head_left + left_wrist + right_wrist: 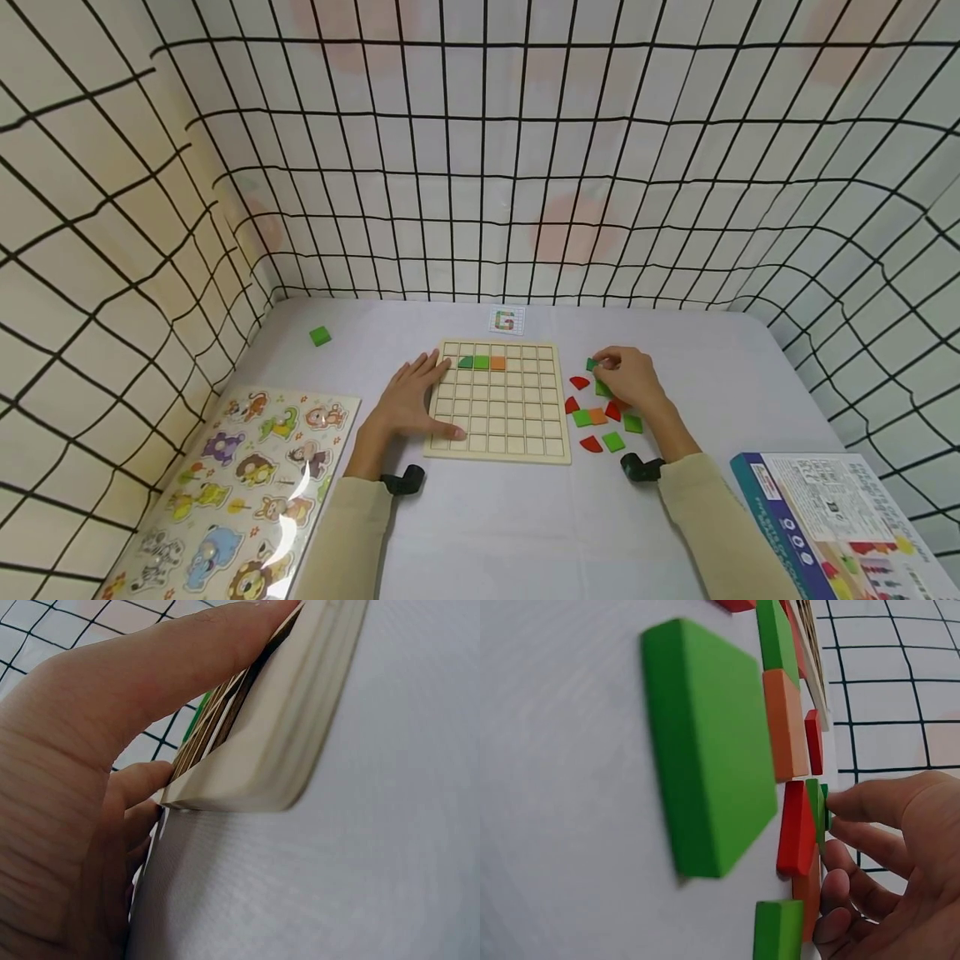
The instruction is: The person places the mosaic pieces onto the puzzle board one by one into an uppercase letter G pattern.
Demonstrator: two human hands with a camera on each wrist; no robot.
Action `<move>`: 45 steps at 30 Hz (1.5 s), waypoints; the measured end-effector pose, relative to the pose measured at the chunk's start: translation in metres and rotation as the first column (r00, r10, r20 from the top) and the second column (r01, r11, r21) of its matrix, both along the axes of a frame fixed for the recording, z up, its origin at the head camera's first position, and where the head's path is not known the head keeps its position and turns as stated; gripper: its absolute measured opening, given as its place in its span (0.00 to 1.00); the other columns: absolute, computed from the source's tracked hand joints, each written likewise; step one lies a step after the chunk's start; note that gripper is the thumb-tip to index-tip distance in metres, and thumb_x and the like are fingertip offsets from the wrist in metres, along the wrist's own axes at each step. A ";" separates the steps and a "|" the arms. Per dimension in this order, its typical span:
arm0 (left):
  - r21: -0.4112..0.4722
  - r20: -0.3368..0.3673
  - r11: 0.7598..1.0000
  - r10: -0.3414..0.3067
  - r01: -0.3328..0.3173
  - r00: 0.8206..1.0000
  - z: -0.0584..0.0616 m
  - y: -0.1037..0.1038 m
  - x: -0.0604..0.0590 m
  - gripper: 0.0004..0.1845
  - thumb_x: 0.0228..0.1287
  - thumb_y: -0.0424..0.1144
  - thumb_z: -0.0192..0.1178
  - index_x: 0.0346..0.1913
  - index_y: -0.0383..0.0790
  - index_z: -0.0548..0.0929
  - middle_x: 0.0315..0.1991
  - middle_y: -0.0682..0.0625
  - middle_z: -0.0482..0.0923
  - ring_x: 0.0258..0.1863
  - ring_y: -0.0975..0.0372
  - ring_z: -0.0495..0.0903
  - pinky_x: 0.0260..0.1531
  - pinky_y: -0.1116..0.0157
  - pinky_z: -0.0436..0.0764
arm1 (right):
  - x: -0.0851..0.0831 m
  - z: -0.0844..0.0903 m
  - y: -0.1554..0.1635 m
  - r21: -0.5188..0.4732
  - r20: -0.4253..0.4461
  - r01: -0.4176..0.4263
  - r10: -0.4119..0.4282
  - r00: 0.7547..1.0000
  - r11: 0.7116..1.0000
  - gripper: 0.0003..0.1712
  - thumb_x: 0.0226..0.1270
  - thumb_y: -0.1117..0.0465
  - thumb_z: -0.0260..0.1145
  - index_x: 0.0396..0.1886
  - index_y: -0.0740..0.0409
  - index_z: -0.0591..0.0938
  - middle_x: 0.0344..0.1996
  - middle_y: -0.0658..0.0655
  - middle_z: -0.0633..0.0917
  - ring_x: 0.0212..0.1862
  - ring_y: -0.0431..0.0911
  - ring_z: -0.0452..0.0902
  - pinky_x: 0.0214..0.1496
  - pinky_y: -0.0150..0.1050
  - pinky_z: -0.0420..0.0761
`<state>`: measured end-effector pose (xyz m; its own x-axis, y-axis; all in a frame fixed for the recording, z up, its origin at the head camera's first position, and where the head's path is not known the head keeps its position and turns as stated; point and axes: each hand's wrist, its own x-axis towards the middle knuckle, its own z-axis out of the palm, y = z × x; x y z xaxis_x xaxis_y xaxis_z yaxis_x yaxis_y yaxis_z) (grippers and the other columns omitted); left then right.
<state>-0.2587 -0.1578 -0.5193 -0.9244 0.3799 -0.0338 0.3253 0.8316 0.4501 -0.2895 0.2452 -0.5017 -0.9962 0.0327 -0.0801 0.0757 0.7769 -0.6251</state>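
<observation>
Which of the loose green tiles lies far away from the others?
The green square tile lying alone on the table's far left, near the mesh wall. The other loose green tiles sit in the cluster right of the wooden grid board, by the right hand.

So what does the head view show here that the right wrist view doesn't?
Only the head view shows the wooden grid board with the left hand flat on its edge, the animal peg puzzle, the lone green square tile and the printed box. Only the right wrist view shows the tiles' thickness edge-on. Both show the right hand pinching a small green tile among loose red, orange and green tiles.
</observation>
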 end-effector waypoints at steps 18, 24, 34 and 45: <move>-0.009 -0.007 1.000 -0.002 0.002 1.000 0.001 -0.001 -0.001 0.71 0.35 0.76 0.72 0.83 0.51 0.55 0.85 0.48 0.43 0.85 0.51 0.42 0.83 0.47 0.45 | 0.001 -0.002 0.000 -0.013 -0.054 -0.027 0.026 0.998 1.000 0.20 0.70 0.52 0.70 0.57 0.57 0.86 0.45 0.61 0.84 0.47 0.54 0.75 0.46 0.42 0.77; -0.004 -0.015 1.000 -0.006 0.006 1.000 0.000 -0.002 0.001 0.71 0.34 0.76 0.72 0.83 0.49 0.55 0.85 0.46 0.44 0.85 0.49 0.44 0.83 0.45 0.46 | 0.002 0.000 -0.008 -0.032 -0.081 -0.047 0.044 0.996 0.998 0.20 0.69 0.52 0.70 0.55 0.56 0.87 0.42 0.58 0.83 0.43 0.51 0.74 0.38 0.38 0.75; 0.006 0.001 1.000 -0.003 0.003 1.000 0.002 0.000 0.005 0.71 0.34 0.75 0.73 0.83 0.48 0.56 0.85 0.45 0.45 0.85 0.49 0.44 0.83 0.45 0.46 | 0.008 0.013 -0.032 -0.065 -0.127 -0.105 0.096 0.987 0.992 0.18 0.68 0.52 0.72 0.53 0.55 0.88 0.42 0.58 0.83 0.42 0.51 0.72 0.35 0.37 0.75; 0.004 -0.008 1.000 -0.009 0.009 1.000 0.003 0.001 0.003 0.71 0.35 0.75 0.73 0.83 0.48 0.56 0.85 0.45 0.45 0.85 0.48 0.44 0.82 0.44 0.47 | 0.004 0.021 -0.070 -0.076 -0.148 -0.193 0.180 0.972 0.978 0.17 0.69 0.53 0.72 0.53 0.55 0.88 0.40 0.57 0.83 0.39 0.49 0.72 0.34 0.38 0.72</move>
